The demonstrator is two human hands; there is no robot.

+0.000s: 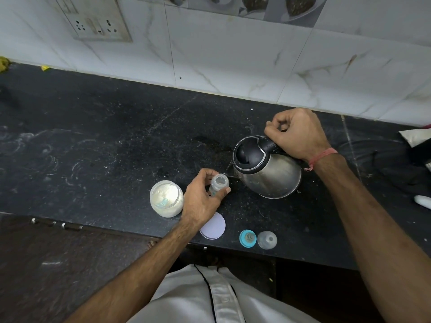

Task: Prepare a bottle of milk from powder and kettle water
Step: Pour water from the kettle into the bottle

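While the left hand (202,194) grips the bottle (218,184) upright on the worktop (116,136), the right hand (296,134) clasps the kettle (268,169) handle, spout tilted touching its mouth.

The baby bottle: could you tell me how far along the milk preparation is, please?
Done: the powder jar stands open, its lid on the counter, and the teat ring and cap lie set aside. In hand: the right hand tilts the kettle toward the bottle, which the left hand steadies. Left: fitting teat and cap. Whether powder is already inside is unclear.
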